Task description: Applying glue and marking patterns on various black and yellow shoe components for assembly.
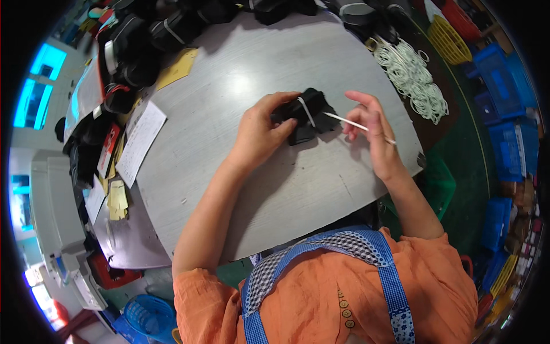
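Black fabric bundle [319, 105] at the grey table

The left hand [260, 131] pinches the bundle between thumb and fingers; the right hand [371, 131], loosely curled with forefinger extended, holds a white band [346, 121] reaching to the bundle.

The worktop [200, 120] was pale grey, kinda streaky, with dark scuffs and a beat-up right corner. Black bundles [275, 8] crowded its far edge, a yellow card [177, 67] lay toward the far left, and a white sheet [143, 140] overlapped the left edge. One small black bundle [316, 106] sat low there, touching or not, hard to tell.
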